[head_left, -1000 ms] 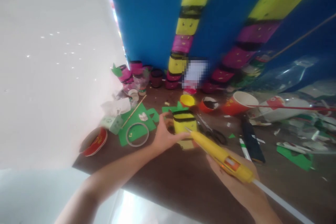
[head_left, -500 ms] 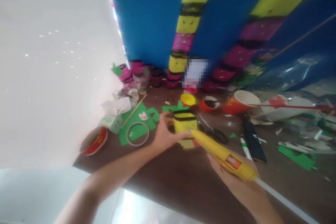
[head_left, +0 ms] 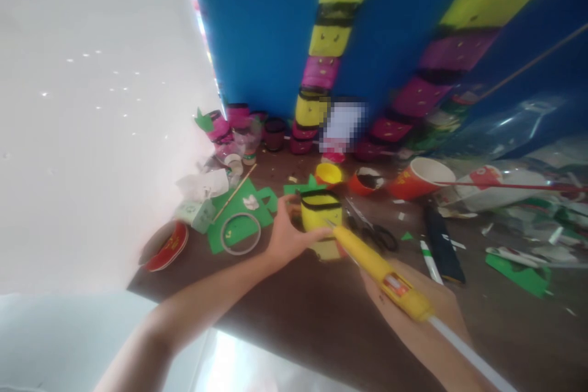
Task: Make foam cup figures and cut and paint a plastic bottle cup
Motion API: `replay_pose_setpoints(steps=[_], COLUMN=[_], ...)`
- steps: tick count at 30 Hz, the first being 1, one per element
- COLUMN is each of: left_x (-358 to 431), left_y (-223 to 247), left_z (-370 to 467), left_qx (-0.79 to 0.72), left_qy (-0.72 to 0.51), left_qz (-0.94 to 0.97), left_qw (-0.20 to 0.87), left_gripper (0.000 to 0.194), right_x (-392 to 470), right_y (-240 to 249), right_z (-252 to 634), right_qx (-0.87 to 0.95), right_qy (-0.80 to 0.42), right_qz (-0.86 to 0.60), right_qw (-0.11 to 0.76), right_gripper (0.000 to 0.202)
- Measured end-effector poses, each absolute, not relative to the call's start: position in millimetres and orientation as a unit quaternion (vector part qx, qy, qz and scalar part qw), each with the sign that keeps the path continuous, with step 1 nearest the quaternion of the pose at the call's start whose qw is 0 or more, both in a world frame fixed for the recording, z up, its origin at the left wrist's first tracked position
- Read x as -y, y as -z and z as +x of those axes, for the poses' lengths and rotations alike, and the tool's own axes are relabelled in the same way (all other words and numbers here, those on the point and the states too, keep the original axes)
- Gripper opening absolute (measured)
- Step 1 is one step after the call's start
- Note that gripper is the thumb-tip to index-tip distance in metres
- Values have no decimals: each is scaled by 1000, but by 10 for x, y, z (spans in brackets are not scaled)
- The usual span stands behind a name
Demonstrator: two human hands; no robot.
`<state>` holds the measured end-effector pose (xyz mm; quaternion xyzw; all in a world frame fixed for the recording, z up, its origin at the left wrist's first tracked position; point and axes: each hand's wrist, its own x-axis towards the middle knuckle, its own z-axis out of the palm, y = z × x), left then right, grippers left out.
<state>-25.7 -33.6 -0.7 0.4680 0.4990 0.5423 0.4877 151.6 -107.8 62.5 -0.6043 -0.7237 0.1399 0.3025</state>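
Observation:
In the middle of the table, my left hand (head_left: 291, 233) curls round the left side of a yellow cup (head_left: 316, 217) with a black rim, its thumb across the front. My right hand (head_left: 390, 294) grips a yellow hot glue gun (head_left: 381, 266) from beneath, and a white glue stick (head_left: 463, 349) sticks out of the gun's back end. The gun's metal nozzle points up and left at the cup's front; whether it touches is blurred. Below the cup lies a pale yellow piece (head_left: 327, 250), partly hidden by hand and gun.
Black-handled scissors (head_left: 379, 236) lie right of the cup. Green sheets (head_left: 243, 214) with a tape roll (head_left: 223, 239) on top are at left. Behind stand a small yellow cup (head_left: 328, 173), a red cup (head_left: 361, 182) and a larger red cup (head_left: 420, 180). A marker (head_left: 430, 263) lies at right.
The glue gun and my right hand have turned slightly, the gun's rear end shifting left and down. The yellow cup has tilted a little, showing more of its opening.

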Motion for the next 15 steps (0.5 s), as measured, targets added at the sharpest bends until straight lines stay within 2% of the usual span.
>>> replay_pose_setpoints(steps=[10,15], left_x=[369,366], left_y=[-56,-74], left_z=[-276,-267], left_qx=[-545,-542], left_qy=[-546,-551], left_qz=[501,469], left_qw=[393,428], left_gripper=[82,82], right_x=[1147,1332], right_y=[-867,-865], right_z=[1437,1690], right_qx=[743,678], right_qy=[-88,-135], right_qz=[-615,-644], right_qw=[251,327], right_gripper=[13,20])
